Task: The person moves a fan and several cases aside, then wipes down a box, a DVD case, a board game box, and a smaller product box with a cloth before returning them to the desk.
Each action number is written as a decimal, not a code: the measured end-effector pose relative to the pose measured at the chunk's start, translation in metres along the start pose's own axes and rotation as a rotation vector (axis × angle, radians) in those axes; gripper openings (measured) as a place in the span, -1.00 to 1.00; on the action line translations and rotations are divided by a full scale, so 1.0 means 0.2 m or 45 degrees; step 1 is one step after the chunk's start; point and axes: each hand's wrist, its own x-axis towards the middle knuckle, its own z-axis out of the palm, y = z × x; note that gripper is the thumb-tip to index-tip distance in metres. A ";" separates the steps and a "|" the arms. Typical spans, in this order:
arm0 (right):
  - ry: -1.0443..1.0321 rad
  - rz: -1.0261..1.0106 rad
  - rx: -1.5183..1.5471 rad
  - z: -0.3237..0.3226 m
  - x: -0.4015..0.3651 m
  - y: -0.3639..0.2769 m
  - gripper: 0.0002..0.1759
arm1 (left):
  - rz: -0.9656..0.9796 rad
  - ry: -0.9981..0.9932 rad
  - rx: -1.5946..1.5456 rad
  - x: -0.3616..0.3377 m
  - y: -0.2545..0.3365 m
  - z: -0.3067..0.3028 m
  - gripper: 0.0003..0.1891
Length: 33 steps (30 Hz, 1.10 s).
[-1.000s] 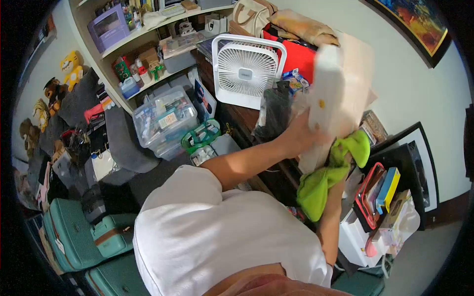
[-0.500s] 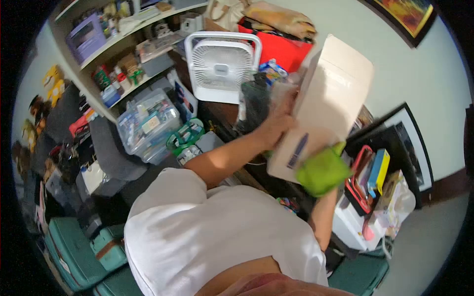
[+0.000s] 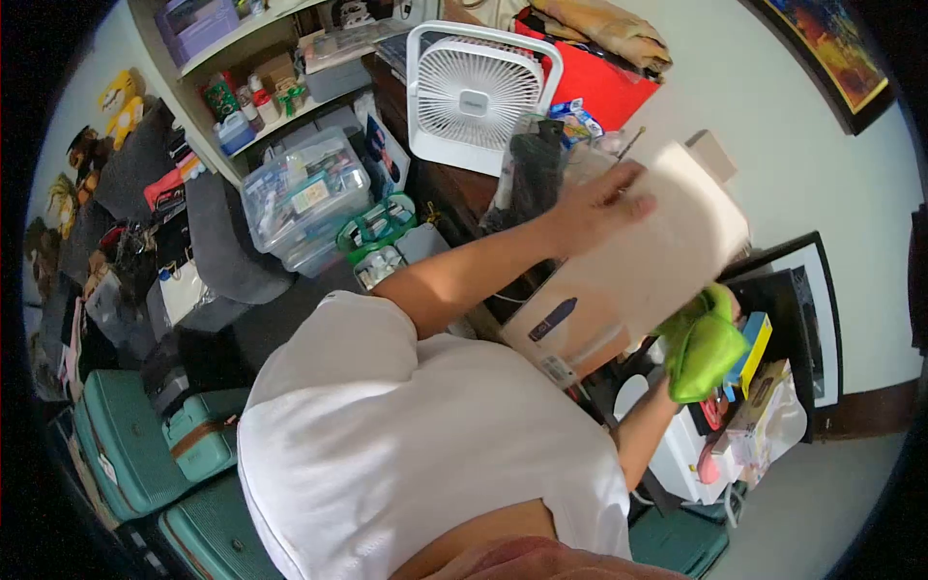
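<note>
Head view: beige box (image 3: pixel 643 256) tilted in front of torso, between both hands. Left hand (image 3: pixel 601 205) at box's upper left edge, fingers loosely bent and apart; firm contact cannot be told. Right hand (image 3: pixel 672 387) mostly hidden by bunched green cloth (image 3: pixel 710 350) beside box; finger pose cannot be told. White fan (image 3: pixel 476 101) beyond left forearm.

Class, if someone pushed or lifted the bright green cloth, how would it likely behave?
The green cloth would probably flop and crumple, since it is bunched in soft folds. It is unlikely to roll, having no firm, round shape. It would probably not break, as nothing rigid shows in it.
</note>
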 end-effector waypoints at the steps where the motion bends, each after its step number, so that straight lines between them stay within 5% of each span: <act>1: 0.028 -0.112 -0.172 -0.02 0.03 0.00 -0.73 | 0.032 -0.061 0.020 -0.01 0.00 0.00 -0.64; 4: 0.099 -0.313 -0.095 -0.01 0.08 -0.14 -0.71 | 0.069 -0.169 0.020 -0.04 0.00 0.02 -0.66; 7: -0.065 0.321 0.545 0.03 0.03 -0.21 -0.59 | 0.122 -0.078 -0.030 -0.06 0.01 0.04 -0.67; 10: -0.211 0.322 0.542 0.05 0.01 -0.11 -0.56 | 0.250 0.036 0.070 -0.09 -0.06 0.03 -0.69; 11: -0.310 0.033 0.210 0.05 0.03 -0.10 -0.60 | 0.187 0.035 0.126 -0.09 -0.08 0.01 -0.70; 14: -0.348 0.356 0.450 0.10 0.08 -0.17 -0.60 | -0.025 0.014 0.234 -0.06 -0.08 -0.06 -0.74; 18: -0.440 0.195 0.288 0.13 0.12 -0.19 -0.59 | -0.196 -0.166 -0.095 -0.03 -0.04 -0.10 -0.74; 21: -0.448 0.187 0.248 0.14 0.11 -0.17 -0.58 | 0.059 -0.016 -0.096 -0.02 -0.08 -0.09 -0.67; 24: -0.296 0.104 0.512 0.16 0.08 -0.23 -0.53 | 0.005 0.052 -0.053 -0.04 0.00 -0.07 -0.64; 26: -0.354 0.093 0.536 0.14 0.08 -0.25 -0.48 | 0.140 -0.016 0.510 -0.02 -0.05 -0.13 -0.65; 28: -0.496 0.064 0.504 0.11 0.11 -0.25 -0.46 | -0.068 -0.228 0.486 -0.03 -0.02 -0.15 -0.66; 33: -0.455 0.108 0.475 0.12 0.09 -0.21 -0.48 | -0.064 -0.014 0.381 -0.09 -0.01 -0.08 -0.70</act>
